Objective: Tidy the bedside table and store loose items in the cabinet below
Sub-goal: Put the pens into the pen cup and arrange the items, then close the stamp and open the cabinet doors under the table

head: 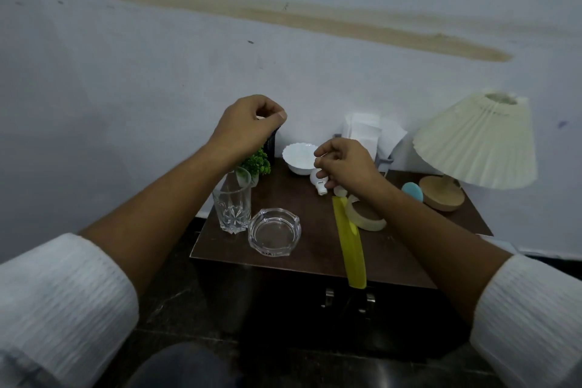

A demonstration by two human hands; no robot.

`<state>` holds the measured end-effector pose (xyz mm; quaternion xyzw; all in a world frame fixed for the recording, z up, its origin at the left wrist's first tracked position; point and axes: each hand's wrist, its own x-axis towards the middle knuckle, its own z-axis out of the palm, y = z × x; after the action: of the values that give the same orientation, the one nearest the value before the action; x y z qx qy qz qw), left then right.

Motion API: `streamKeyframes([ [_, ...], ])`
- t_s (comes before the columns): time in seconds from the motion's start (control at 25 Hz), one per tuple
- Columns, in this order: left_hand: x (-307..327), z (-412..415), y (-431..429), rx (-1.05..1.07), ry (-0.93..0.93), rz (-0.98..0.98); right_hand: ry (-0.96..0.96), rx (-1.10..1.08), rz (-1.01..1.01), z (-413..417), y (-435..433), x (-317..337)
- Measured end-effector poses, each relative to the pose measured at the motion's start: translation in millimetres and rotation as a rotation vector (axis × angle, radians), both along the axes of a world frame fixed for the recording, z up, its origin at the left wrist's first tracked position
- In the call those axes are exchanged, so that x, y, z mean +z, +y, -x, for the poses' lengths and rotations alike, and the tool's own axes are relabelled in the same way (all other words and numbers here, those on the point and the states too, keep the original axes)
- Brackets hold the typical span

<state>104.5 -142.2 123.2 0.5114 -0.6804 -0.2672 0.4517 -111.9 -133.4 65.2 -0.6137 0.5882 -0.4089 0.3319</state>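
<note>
My left hand [248, 126] is raised at the back left of the dark wooden bedside table [315, 249]. Its fingers curl round the top of a tall dark container [272, 143]. My right hand [345, 165] hovers over the middle of the table with curled fingers, right above a small white bottle [317, 181]. Whether it holds the bottle is hidden. Loose on the table are a cut-glass tumbler [232, 208], a glass ashtray [273, 231], a yellow comb [351, 249] overhanging the front edge, and a tape roll [367, 219].
A white bowl [297, 156] and a small green plant [256, 164] stand at the back. A pleated lamp [475, 142] and a blue round pad [412, 192] are on the right, with white papers [365, 131] against the wall. Cabinet door handles [329, 298] show below the tabletop.
</note>
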Motion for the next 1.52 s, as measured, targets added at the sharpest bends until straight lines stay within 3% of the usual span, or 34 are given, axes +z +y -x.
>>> streamKeyframes([
  [0.16, -5.2, 10.5, 16.4, -0.024, -0.013, -0.030, -0.028, 0.008, -0.054, 7.4, 20.7, -2.5],
  [0.32, -9.7, -10.6, 10.7, 0.131, 0.066, -0.068, -0.088, 0.063, -0.149, -13.1, 21.4, -4.8],
  [0.52, -31.4, -58.3, -18.0, 0.280, 0.258, -0.387, -0.293, 0.124, -0.324, -61.8, -14.2, -13.3],
  [0.68, -53.9, -71.6, -37.6, 0.207, 0.288, -0.640, -0.429, 0.114, -0.501, -90.2, -39.1, -28.7],
  [0.92, -68.5, -68.6, -52.1, 0.050, 0.426, -0.842, -0.594, 0.154, -0.577, -103.9, -55.1, -47.6],
  [1.16, -65.1, -75.1, -52.3, -0.019, 0.427, -0.826, -0.545, 0.214, -0.523, -106.2, -49.0, -32.8],
  [1.52, 36.9, -35.9, -28.4, -0.120, 0.371, -0.642, -0.480, 0.229, -0.312, -55.3, -33.9, 65.9],
])
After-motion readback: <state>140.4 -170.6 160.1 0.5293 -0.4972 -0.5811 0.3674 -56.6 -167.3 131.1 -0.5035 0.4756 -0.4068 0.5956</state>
